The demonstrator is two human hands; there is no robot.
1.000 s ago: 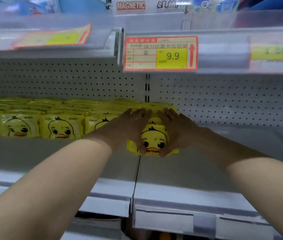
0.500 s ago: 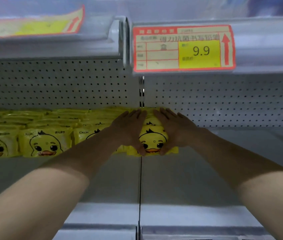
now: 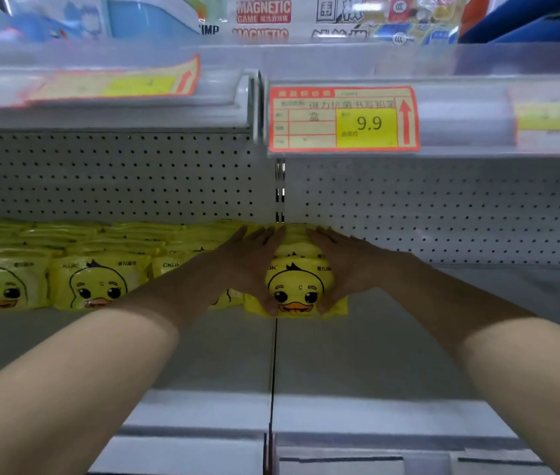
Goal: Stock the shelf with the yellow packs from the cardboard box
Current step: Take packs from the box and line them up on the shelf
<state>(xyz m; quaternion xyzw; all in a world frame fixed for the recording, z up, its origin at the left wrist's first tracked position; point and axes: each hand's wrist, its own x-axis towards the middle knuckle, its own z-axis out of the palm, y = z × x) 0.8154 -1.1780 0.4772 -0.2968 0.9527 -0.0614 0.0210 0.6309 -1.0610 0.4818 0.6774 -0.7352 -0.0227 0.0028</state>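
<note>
Stack of glossy yellow packs (image 3: 297,289) between left hand (image 3: 251,265), right hand (image 3: 343,269)

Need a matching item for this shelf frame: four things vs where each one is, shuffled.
1 left hand
2 right hand
3 price tag
4 game boxes

A standing on the upper shelf
B left side of the front duck pack
C front edge of the upper shelf
D right side of the front duck pack

Pairs: 1-B, 2-D, 3-C, 4-A

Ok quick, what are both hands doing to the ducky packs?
Left hand: open, pressing the yellow pack, left side.
Right hand: open, pressing its right side.
</note>
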